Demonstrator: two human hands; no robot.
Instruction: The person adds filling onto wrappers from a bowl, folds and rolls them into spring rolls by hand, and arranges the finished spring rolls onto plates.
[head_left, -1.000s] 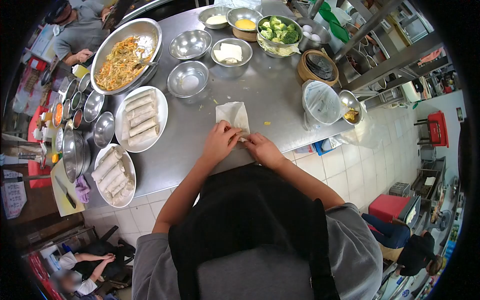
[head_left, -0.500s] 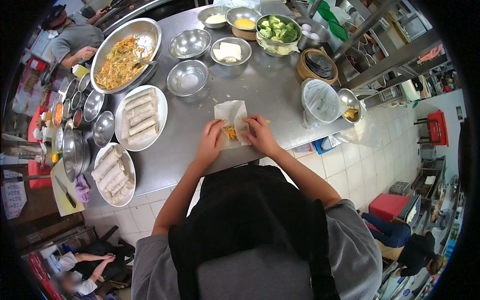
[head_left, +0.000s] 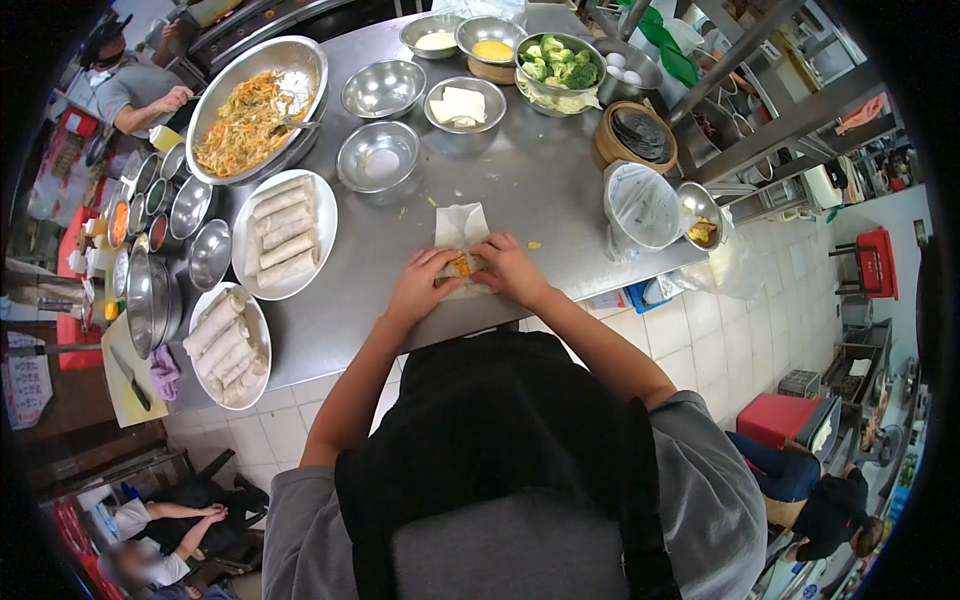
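Left hand (head_left: 420, 287) and right hand (head_left: 513, 272) curled, gripping sides of thin off-white wrapper sheet (head_left: 459, 224) around shredded orange filling (head_left: 462, 266). Wrapper lies on silver metal tabletop (head_left: 550, 185), near front edge.

"What can be read across this kitchen scene?"

"No word, brand or number is legible. A white sheet (head_left: 26, 388) at the far left edge bears rows of bluish marks resembling writing, too small and skewed to decipher."

"And under the steel worktop (head_left: 550, 200)?"

"A pale packet (head_left: 606, 300) shows beyond its near edge, beside a blue item (head_left: 645, 295). Coloured patches mark its surface; whether they are lettering cannot be told."

"What of the wall at right?"

"A small dark plate (head_left: 920, 232) shows against the white wall (head_left: 897, 212), near a red object (head_left: 876, 258); its face is too small to make out."
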